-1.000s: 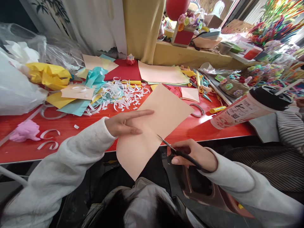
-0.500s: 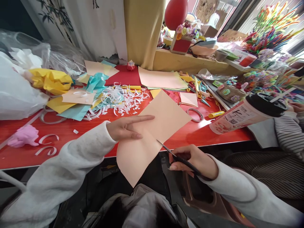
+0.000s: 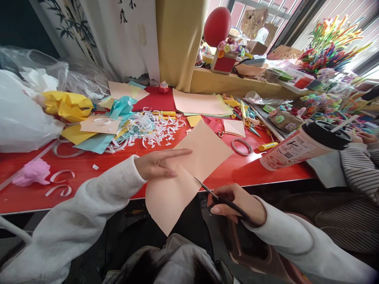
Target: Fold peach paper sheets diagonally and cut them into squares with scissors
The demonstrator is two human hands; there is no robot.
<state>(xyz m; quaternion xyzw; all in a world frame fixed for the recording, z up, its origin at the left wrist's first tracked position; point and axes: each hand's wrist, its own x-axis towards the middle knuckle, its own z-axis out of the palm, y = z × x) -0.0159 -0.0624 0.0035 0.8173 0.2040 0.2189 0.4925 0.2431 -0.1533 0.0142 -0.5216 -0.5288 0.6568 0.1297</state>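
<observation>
Looking through the head view, we find the peach sheet (image 3: 204, 150) at the clock's centre, overhanging the tabletop (image 3: 23, 201) toward six. Our left hand (image 3: 154, 163) lies on it toward nine, forefinger and thumb spread; whether its hidden fingers grip beneath, we cannot tell. Our right hand (image 3: 238, 203), toward four, has its fingers around the scissors (image 3: 220, 200). For a clean cut, we should hold the sheet taut, thumb clear of the blades.

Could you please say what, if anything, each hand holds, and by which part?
The right hand holds scissors by their handles. The left hand lays fingers over the left edge of the peach paper; its underside is hidden.
</observation>
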